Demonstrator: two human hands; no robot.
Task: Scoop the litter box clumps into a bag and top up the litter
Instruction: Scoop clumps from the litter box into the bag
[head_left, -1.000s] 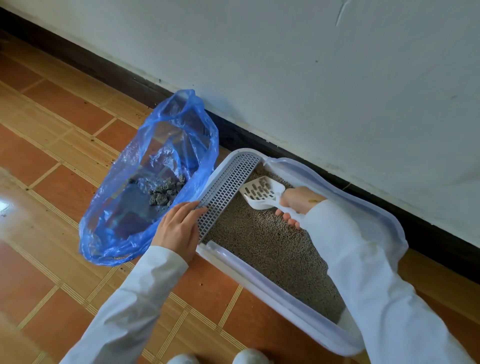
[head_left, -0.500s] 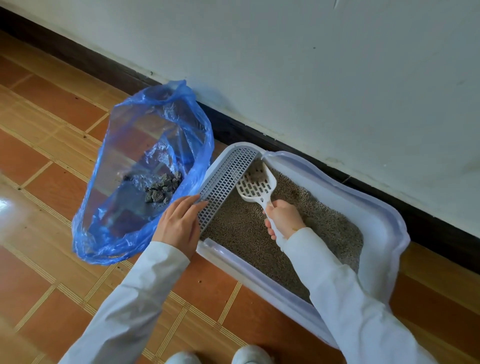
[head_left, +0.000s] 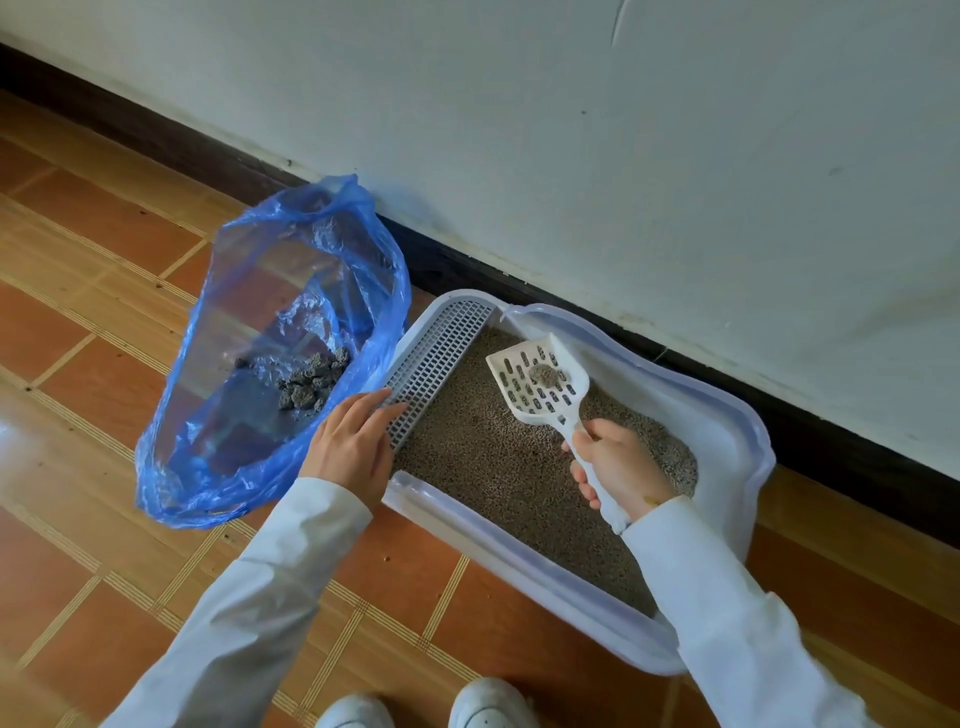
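A white litter box (head_left: 727, 415) full of grey-brown litter (head_left: 498, 478) sits on the floor against the wall. My right hand (head_left: 618, 467) grips the handle of a white slotted scoop (head_left: 537, 382), held above the litter with one small grey clump (head_left: 544, 373) on it. An open blue plastic bag (head_left: 270, 332) lies left of the box with several dark clumps (head_left: 306, 387) inside. My left hand (head_left: 353, 447) rests flat, fingers together, on the box's grated step (head_left: 436, 364) beside the bag's edge.
The floor is orange-brown tile (head_left: 93, 312). A white wall (head_left: 623, 156) with a dark baseboard (head_left: 208, 156) runs behind the box and bag. My two white shoes (head_left: 488, 704) show at the bottom edge.
The scoop was dug into the litter at the far left corner, then lifted out with a small clump on it. My right hand moved right. My left hand stayed put.
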